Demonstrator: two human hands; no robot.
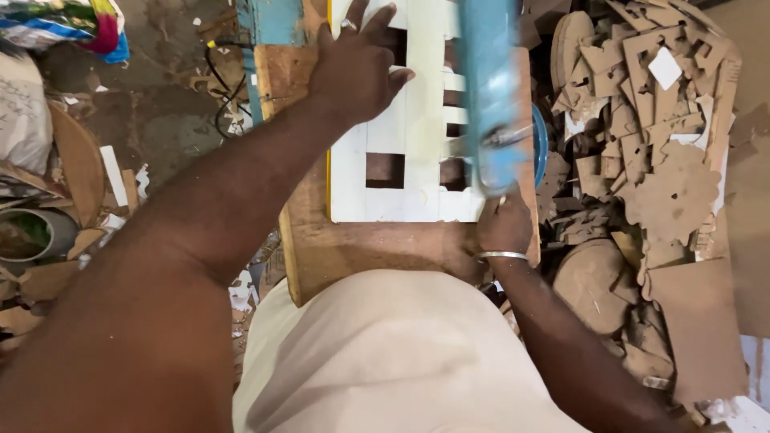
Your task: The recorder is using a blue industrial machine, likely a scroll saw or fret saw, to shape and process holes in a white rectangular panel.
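Cut-out panel (409, 152) flat on the worktop (361, 248), left hand (357, 72) pressed on its far left part, right hand (504, 228) at its near right corner, under the saw arm (489, 88) crossing overhead. Scrap offcuts (650, 136) heaped right of the worktop; cable (224, 88) and bucket (28, 236) on the floor to the left.

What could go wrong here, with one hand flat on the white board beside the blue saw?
1. The left hand presses the white board close beside the blurred blue saw; a slip could bring fingers to the blade.
2. The right hand sits just below the saw, near its cutting line.
3. The board's thin strips between cut-outs might snap.
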